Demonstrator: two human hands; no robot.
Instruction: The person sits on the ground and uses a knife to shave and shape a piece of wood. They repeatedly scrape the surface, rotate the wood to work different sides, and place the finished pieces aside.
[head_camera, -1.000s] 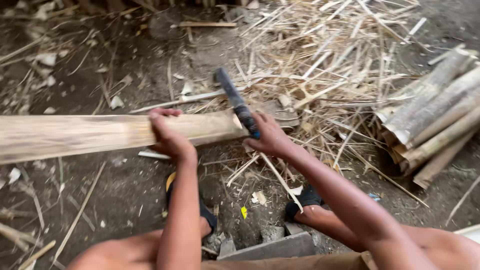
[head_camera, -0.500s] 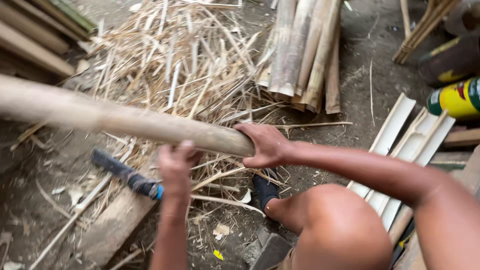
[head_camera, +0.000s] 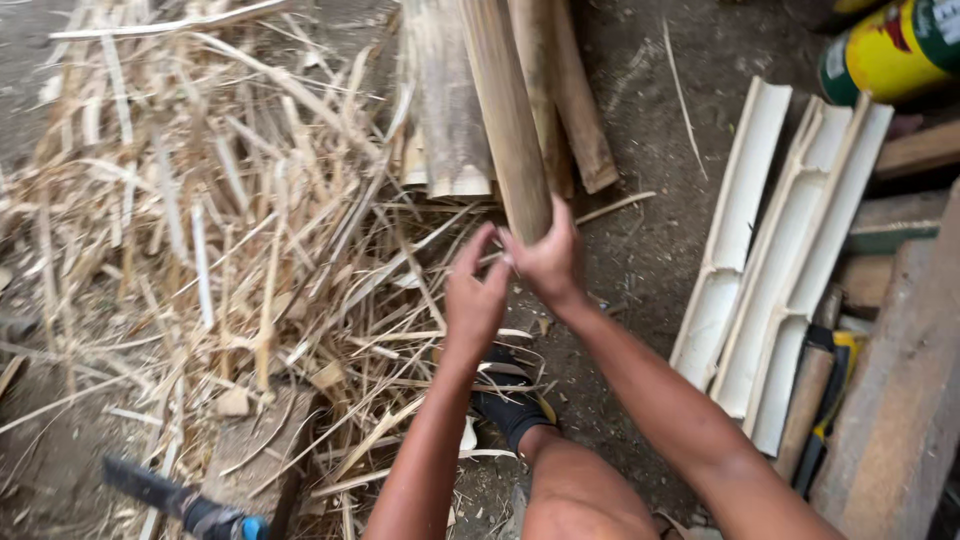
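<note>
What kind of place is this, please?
Probably a rough outdoor bamboo workshop: dirt ground, a pile of bamboo shavings, split bamboo halves, and a bamboo pole held in both hands.

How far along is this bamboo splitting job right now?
Done: split pale bamboo halves lie at the right, and straw-coloured bamboo shavings cover the ground. In hand: both the left hand and right hand grip a whole brown bamboo pole. Left: unsplit brown bamboo pieces beyond it.
</note>
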